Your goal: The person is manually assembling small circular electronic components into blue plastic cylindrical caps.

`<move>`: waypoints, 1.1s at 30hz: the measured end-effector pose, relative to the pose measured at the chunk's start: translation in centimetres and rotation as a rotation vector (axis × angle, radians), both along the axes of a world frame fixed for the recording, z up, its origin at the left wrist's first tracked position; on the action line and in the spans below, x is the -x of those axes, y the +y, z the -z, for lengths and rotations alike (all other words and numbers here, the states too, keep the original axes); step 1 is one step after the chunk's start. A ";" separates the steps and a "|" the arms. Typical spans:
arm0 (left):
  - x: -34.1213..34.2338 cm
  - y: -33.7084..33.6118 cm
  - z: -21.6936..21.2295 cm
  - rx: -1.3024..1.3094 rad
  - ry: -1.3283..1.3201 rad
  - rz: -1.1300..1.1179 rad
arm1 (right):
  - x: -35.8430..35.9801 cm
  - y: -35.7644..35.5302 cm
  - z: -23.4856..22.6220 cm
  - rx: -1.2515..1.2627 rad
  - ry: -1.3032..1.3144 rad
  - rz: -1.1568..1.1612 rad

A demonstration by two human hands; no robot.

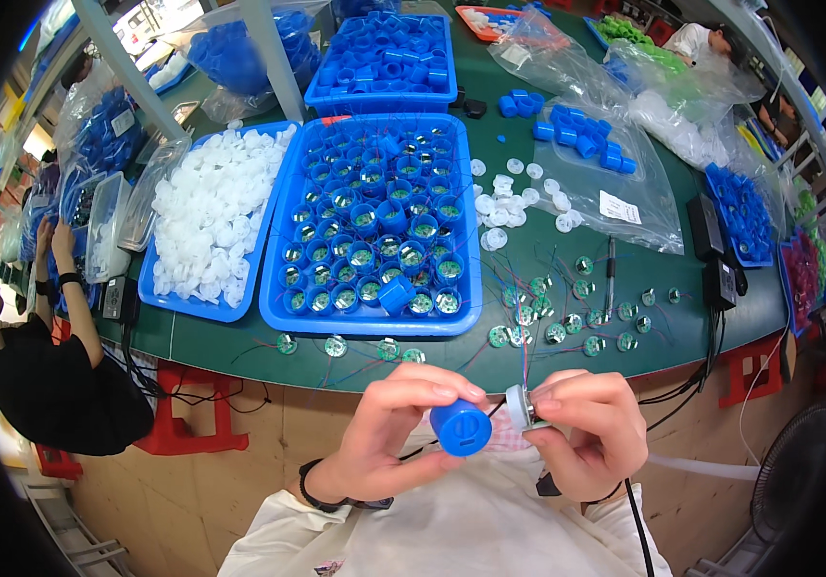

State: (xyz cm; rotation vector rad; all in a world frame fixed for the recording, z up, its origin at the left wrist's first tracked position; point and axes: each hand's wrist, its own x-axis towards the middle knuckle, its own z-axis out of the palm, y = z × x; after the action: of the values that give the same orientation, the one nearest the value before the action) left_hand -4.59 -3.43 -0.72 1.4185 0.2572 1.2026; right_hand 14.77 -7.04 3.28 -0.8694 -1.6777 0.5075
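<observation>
Near the chest, the left hand (389, 433) pinches a blue plastic cap (461, 427); the right hand (591, 433) grips a small round white part (519, 406) beside it. Beyond, on a green table (625, 279), sit 2 blue trays (375, 226) of parts.

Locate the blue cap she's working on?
Head view, bottom centre: the blue cap is in the left hand, beside the right hand.

The round disc (521, 405) is mostly hidden by the right hand (591, 428) — its wires too thin to trace.
</observation>
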 end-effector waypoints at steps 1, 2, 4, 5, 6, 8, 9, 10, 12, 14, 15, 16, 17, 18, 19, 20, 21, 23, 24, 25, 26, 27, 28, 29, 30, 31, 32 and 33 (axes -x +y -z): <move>0.0 0.1 -0.1 -0.030 0.027 -0.019 | 0.0 0.1 -0.1 0.001 0.001 0.003; 0.2 0.3 -0.1 -0.030 0.028 -0.017 | 0.1 0.1 -0.2 0.016 -0.014 0.036; 0.9 0.6 0.2 -0.127 0.154 -0.030 | 0.2 0.1 -0.1 0.031 -0.029 0.067; 0.7 0.5 0.5 -0.127 0.155 -0.031 | 0.2 0.1 0.2 0.049 -0.025 0.089; 0.3 0.2 0.8 0.005 -0.038 -0.025 | 0.3 0.1 0.4 0.068 -0.021 0.109; -0.4 -0.3 0.7 0.137 -0.229 -0.024 | 0.4 0.1 0.7 0.094 0.033 0.110; -0.6 -0.5 0.2 0.185 -0.268 -0.065 | 0.5 0.1 0.7 0.120 0.086 0.120; -0.7 -0.7 -0.1 0.232 -0.306 -0.110 | 0.6 0.0 0.7 0.122 0.088 0.119; -0.3 -0.6 -0.1 0.155 -0.225 -0.135 | 0.7 -0.2 0.7 0.207 0.169 0.064; -0.1 -0.5 0.1 0.079 -0.142 -0.160 | 0.9 -0.2 0.5 0.200 0.137 0.039; -0.1 -0.4 0.3 0.047 -0.119 -0.158 | 0.9 -0.2 0.4 0.191 0.103 0.016; -0.1 -0.3 0.4 0.014 -0.097 -0.154 | 1.0 -0.1 0.5 0.192 0.104 0.016; -0.1 -0.4 0.4 0.015 -0.096 -0.154 | 1.1 0.0 0.5 0.158 0.100 -0.009; 0.0 -0.4 0.4 -0.003 -0.044 -0.179 | 1.2 0.1 0.5 0.123 0.095 -0.034; 0.1 -0.5 0.3 -0.021 0.008 -0.204 | 1.2 0.2 0.4 0.124 0.095 -0.032; 0.1 -0.4 0.2 -0.019 0.008 -0.202 | 1.3 0.3 0.4 0.116 0.069 -0.029; 0.2 -0.3 0.1 -0.047 0.034 -0.220 | 1.3 0.3 0.3 0.109 0.043 -0.026; 0.2 -0.2 -0.1 -0.073 0.060 -0.239 | 1.4 0.3 0.0 0.127 0.025 -0.012; 0.2 -0.1 -0.2 -0.086 0.069 -0.254 | 1.5 0.3 -0.1 0.143 0.008 0.001; 0.2 -0.1 -0.2 -0.098 0.079 -0.272 | 1.5 0.2 -0.2 0.145 0.007 -0.002; 0.2 -0.1 -0.1 -0.095 0.080 -0.276 | 1.5 0.1 -0.2 0.239 0.048 0.008; 0.1 -0.2 0.0 -0.100 0.081 -0.306 | 1.6 0.0 -0.2 0.332 0.088 0.018; 0.0 -0.2 0.1 -0.107 0.081 -0.333 | 1.6 -0.2 -0.1 0.332 0.087 0.017; -0.1 -0.3 0.0 -0.107 0.080 -0.333 | 1.7 -0.3 0.2 0.374 0.160 0.010; -0.1 -0.3 -0.1 -0.164 0.124 -0.397 | 1.8 -0.5 0.3 0.415 0.234 0.002; -0.1 -0.3 -0.1 -0.218 0.168 -0.462 | 2.0 -0.7 0.3 0.417 0.233 0.000; -0.2 -0.3 -0.1 -0.216 0.169 -0.465 | 2.2 -0.9 0.3 0.450 0.265 0.011; -0.3 -0.3 0.0 -0.225 0.172 -0.483 | 2.3 -1.0 0.3 0.482 0.298 0.023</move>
State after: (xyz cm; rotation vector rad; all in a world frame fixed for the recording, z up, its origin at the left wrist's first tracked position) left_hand -4.28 -3.70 -0.68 1.7186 0.6273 1.5362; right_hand 12.49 -8.00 2.97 -1.0933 -1.2887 1.0003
